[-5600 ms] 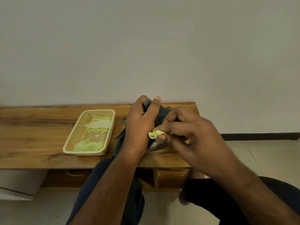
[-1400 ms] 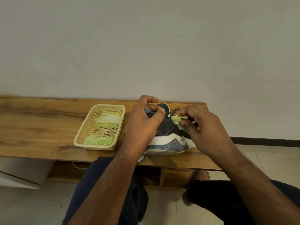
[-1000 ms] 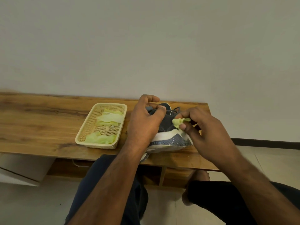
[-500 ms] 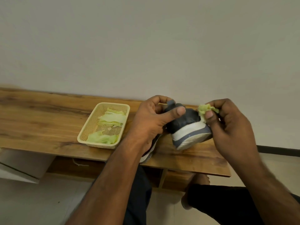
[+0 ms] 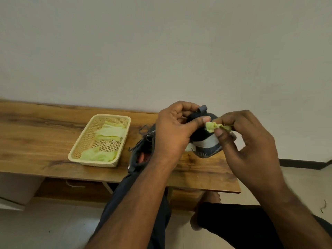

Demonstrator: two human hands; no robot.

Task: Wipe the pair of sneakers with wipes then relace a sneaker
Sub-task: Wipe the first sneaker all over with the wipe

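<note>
My left hand point(image 5: 174, 130) grips a dark blue sneaker point(image 5: 206, 141) with a white and blue sole, raised above the table with its heel turned toward me. My right hand point(image 5: 248, 141) pinches a crumpled light green wipe point(image 5: 213, 127) against the heel. A second dark sneaker point(image 5: 143, 150) lies on the table under my left wrist, its laces loose; my arm hides most of it.
A cream plastic basket point(image 5: 125, 121) holding several green wipes sits on the wooden table point(image 5: 36, 137) to the left. A plain wall stands close behind. My knees are below the table's front edge, over a tiled floor.
The sneaker has been lifted off the table and turned so its heel faces me. My right hand has brought the wipe from the side of the shoe to the heel.
</note>
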